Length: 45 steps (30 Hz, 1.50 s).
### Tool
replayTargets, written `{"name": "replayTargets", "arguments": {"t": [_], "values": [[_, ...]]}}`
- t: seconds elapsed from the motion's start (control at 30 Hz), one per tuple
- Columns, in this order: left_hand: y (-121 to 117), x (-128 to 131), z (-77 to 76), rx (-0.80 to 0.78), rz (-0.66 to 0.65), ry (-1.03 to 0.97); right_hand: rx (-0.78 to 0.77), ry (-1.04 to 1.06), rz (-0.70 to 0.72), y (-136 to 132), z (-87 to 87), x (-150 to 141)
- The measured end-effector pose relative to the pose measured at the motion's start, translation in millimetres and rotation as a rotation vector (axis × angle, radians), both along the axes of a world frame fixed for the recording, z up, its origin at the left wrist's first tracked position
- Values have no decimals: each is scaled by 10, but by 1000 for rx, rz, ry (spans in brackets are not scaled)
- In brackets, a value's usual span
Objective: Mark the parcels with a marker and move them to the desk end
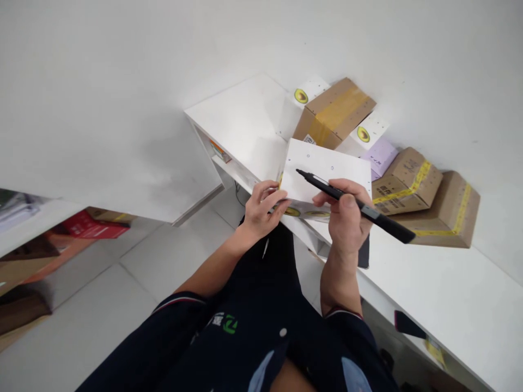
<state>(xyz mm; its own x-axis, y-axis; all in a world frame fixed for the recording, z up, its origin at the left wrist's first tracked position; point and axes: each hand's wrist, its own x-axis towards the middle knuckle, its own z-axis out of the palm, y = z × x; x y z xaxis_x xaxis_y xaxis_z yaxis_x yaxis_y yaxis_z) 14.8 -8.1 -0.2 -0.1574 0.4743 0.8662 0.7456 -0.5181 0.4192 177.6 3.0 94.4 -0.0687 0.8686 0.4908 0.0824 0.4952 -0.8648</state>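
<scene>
A white box with avocado pictures along its side rests at the near edge of the white table. My left hand grips the box's near left corner, fingers curled around it. My right hand is closed around a black marker pen. The pen's tip hovers over the box's white top face, close to it; I cannot tell if it touches.
Brown cardboard boxes with yellow tape stand at the back of the table against the wall, with white avocado boxes and a lilac box among them. A red box lies on the floor at left. A dark phone-like object sits at the table's edge.
</scene>
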Motion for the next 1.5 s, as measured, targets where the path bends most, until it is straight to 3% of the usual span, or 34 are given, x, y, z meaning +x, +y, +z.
{"name": "replayTargets", "arguments": {"t": [0.13, 0.33, 0.97, 1.5], "values": [[-3, -33, 8, -36, -22, 19, -57, -110, 7, 78, -46, -100], [-5, -23, 34, -4, -59, -15, 4, -67, -52, 66, -80, -173], [69, 36, -26, 1, 2, -23, 44, -239, -92, 111, -115, -144], [76, 39, 10, 23, -54, -62, 48, -203, -100, 115, -132, -146]]}}
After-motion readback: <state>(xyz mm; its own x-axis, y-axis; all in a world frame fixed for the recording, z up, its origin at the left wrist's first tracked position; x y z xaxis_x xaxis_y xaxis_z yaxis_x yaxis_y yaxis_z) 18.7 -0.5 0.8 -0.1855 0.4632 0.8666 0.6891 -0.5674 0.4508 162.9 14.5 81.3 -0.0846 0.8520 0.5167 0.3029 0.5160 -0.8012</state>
